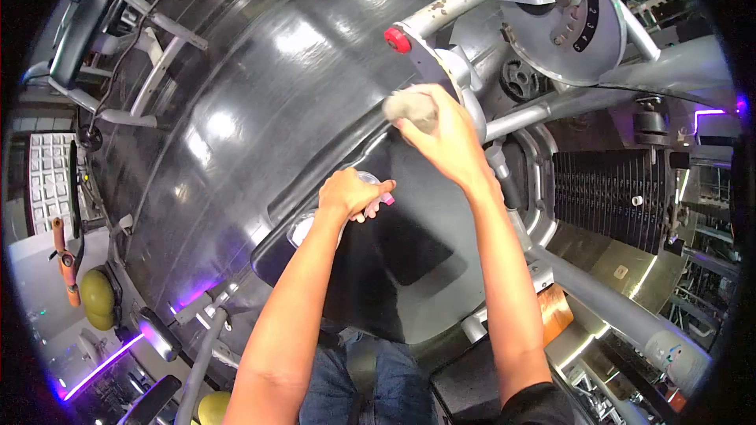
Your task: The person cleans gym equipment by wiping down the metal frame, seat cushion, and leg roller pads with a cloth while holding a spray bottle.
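Note:
My left hand (344,191) is wrapped around a clear spray bottle (302,230) with a pink part near its head. It holds the bottle over a black padded surface (394,283) of a gym machine. Up and to the right, my right hand (449,138) grips a bunched, greyish-white cloth (411,109). The cloth is by the far edge of the pad, close to the machine's metal frame; whether it touches either is unclear. My fingers hide much of the bottle.
A grey round plate (559,24) with numbers and a red-capped lever (398,40) rise beyond my right hand. A weight stack (606,197) stands to the right. Dark shiny flooring (260,63) spreads ahead. Another machine (87,39) is at the far left, with olive balls (99,299) below.

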Tool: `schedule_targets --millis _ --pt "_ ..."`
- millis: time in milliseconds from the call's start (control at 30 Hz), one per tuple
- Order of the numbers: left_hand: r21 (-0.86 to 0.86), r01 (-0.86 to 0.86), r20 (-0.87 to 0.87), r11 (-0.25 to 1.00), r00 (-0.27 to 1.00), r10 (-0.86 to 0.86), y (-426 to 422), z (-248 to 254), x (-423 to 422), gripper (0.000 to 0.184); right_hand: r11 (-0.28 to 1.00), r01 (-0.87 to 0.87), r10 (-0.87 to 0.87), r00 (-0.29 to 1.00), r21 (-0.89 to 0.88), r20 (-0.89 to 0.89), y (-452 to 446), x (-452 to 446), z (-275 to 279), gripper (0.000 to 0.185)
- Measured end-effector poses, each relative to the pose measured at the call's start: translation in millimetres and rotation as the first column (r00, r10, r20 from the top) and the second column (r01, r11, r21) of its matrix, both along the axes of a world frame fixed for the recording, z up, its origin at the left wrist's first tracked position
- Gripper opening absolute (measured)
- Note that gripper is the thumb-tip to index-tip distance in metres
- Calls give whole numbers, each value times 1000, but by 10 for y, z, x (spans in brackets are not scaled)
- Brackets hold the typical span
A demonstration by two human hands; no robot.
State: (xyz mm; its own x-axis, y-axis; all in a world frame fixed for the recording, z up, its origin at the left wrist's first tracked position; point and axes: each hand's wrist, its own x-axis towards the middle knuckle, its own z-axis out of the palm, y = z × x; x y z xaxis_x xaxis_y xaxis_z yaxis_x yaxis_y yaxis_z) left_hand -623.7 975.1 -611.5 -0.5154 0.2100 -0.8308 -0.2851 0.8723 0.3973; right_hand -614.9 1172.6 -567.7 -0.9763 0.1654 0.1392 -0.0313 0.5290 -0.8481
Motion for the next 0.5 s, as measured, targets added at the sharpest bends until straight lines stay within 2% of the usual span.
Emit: schedule_targets --millis 33,133,167,233,267,333,367,433,467,500 --pt "-9 -2 10 1000 1000 2 5 33 3 48 994 -94 97 994 58 -48 -68 -143 -10 44" --pt "-99 -18 -12 995 1000 17 51 78 -17 48 969 -217 218 976 115 7 -359 -489 -158 33" --pt "-104 -21 -8 994 1000 20 42 78 -26 48 946 -291 278 955 145 107 -445 -564 -262 31" --pt "-102 31 11 994 999 -30 29 91 -62 47 854 -353 321 935 382 147 -636 -611 -539 30" --pt "-98 43 29 994 999 -40 14 78 -76 46 858 -351 319 936 375 148 -624 -648 -626 30" --pt "-105 37 49 994 998 -32 21 98 -86 45 715 -550 422 832 432 359 -585 -724 -664 34" --pt "-102 28 62 994 998 -22 25 108 -87 45 716 -552 426 830 427 359 -534 -784 -673 34" --pt "-96 14 73 995 997 -7 1 47 -74 45 678 -558 298 804 478 515 -372 -969 -591 41" --pt "-107 19 70 994 998 -12 0 36 -71 44 702 -564 263 773 435 577 -273 -1063 -636 46" --pt "-117 26 65 993 998 -18 1 39 -76 44 720 -507 225 816 474 532 -216 -1092 -642 44"
